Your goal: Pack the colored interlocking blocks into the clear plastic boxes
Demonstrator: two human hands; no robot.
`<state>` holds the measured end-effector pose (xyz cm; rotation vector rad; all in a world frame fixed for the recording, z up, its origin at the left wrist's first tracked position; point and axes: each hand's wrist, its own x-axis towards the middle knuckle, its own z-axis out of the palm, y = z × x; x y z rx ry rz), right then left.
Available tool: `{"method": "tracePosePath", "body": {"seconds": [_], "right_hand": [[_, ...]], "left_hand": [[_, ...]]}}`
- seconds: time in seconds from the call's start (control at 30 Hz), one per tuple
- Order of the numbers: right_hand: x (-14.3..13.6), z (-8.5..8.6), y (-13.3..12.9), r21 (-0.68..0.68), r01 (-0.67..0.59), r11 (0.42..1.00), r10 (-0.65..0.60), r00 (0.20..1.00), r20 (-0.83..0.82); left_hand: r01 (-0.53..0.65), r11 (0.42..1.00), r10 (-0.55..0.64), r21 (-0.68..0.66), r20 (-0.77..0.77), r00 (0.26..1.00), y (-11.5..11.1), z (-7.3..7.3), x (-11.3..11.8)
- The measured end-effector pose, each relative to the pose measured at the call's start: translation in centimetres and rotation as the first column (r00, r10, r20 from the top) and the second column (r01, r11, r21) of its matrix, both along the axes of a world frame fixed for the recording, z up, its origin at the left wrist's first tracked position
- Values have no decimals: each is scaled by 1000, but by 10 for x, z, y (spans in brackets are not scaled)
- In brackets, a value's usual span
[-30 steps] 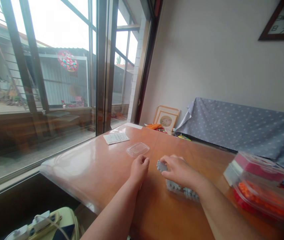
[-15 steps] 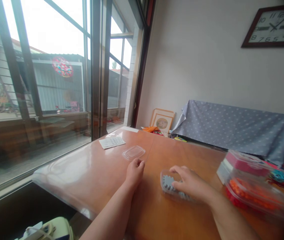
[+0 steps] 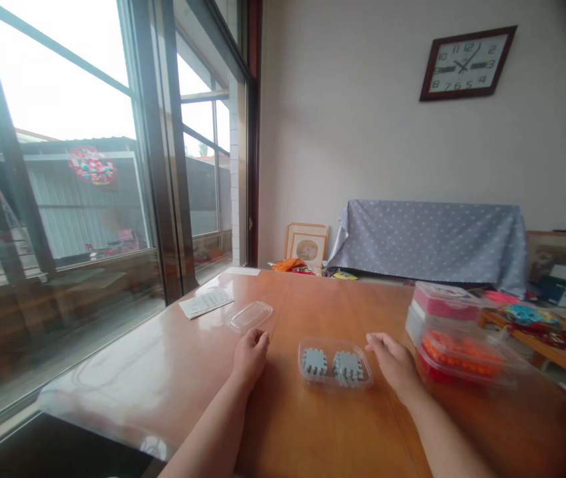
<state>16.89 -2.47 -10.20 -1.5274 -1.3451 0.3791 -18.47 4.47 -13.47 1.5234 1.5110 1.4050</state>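
Observation:
A clear plastic container stands on the table between my hands. Inside are two stacks of grey interlocking foam pieces, a left stack and a right stack. My right hand is just right of the container, apart from it, with nothing seen in its fingers, which point left and look loosely stretched. To the container's left, my left hand rests near the tabletop, fingers curled in; nothing shows in it. Just beyond it lies a clear plastic lid.
A printed paper lies at the far left of the wooden table. On the right are a clear tub of orange and red pieces and a pink-and-white box. A large window borders the table's left side.
My right hand has come out of the container and moved right, leaving both grey stacks in view. The left hand stays curled. My view has turned right.

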Motion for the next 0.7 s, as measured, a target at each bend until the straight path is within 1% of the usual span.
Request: {"method": "tracePosePath", "body": {"seconds": [0.07,0.17,0.27,0.37,0.47,0.57,0.7], "right_hand": [[3,-5,3,-22,25,999,-25,1000,10],[3,-9,7,-43,31,999,-28,998,56],[1,-9,10,-55,27,998,-22,996,90],[-4,-6,12,-58,27,998,-21,995,98],[-8,-3,14,-56,29,998,-23,995,96],[-9,-2,16,-53,26,998,-20,994,107],[-7,-5,19,-59,30,998,-23,994,106]], "left_hand": [[-3,1000,3,17,-4,1000,-2,0,-1],[-26,999,27,37,-18,999,-4,2,-1],[-65,997,66,39,-40,997,-4,3,-1],[-123,992,126,32,-101,987,0,7,-5],[-192,981,193,25,-211,958,10,13,-17],[-247,969,239,19,-338,910,25,19,-36],[-296,955,253,-14,-480,840,43,26,-60]]}}
